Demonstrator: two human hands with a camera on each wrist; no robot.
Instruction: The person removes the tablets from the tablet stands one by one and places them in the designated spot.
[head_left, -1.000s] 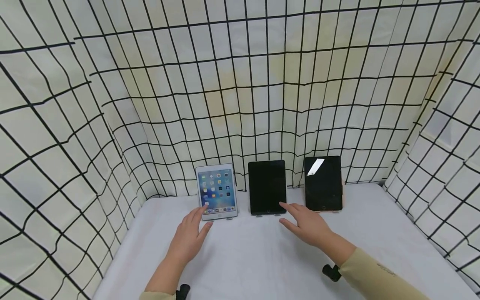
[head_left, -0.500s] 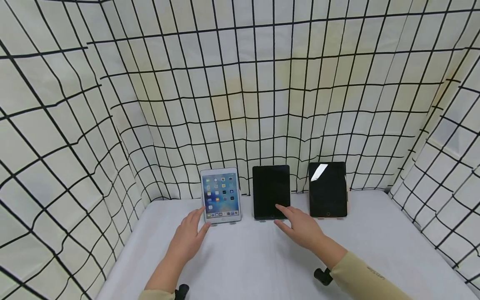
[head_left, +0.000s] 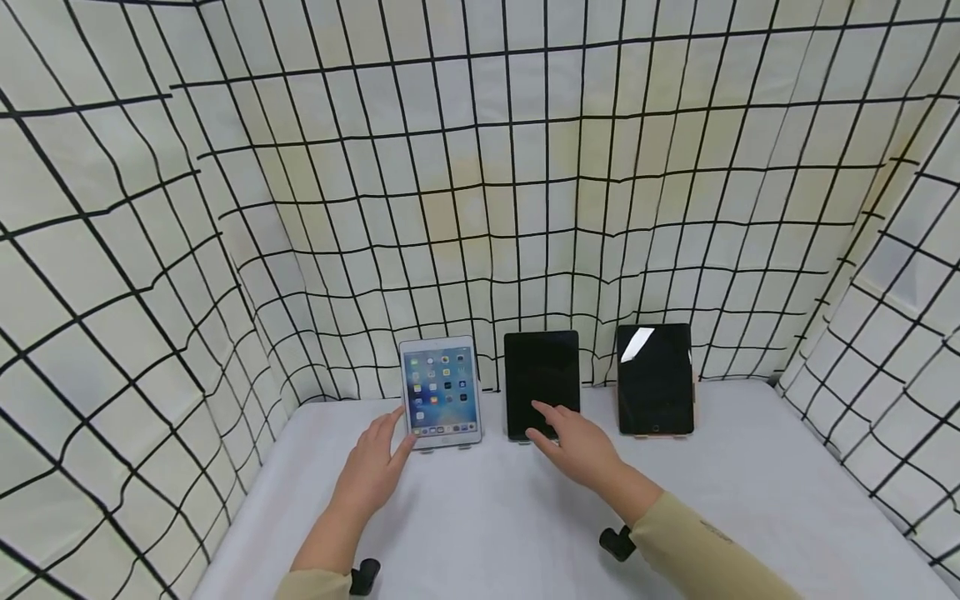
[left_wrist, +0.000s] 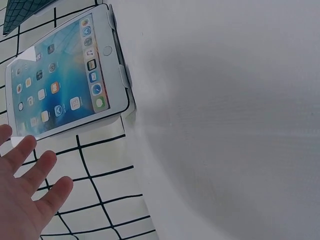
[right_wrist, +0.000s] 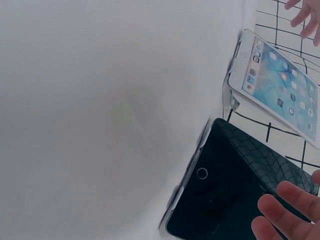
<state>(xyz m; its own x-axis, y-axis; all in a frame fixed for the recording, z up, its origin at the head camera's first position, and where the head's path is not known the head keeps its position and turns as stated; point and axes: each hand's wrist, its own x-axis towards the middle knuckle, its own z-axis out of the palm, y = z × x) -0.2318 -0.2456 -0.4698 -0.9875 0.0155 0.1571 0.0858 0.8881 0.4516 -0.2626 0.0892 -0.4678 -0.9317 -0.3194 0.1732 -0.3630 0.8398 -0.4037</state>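
1 lit tablet (head_left: 441,390) leans left of the middle tablet (head_left: 542,373), 1 outer tablet (head_left: 656,383) right of it. Left hand (head_left: 371,467) and right hand (head_left: 579,446) have fingers spread, gripping nothing; a light touch should avoid tipping.

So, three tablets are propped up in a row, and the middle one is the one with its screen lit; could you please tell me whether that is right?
Not quite: the middle black tablet is dark. The head view shows that the lit one is the white iPad at the left end.
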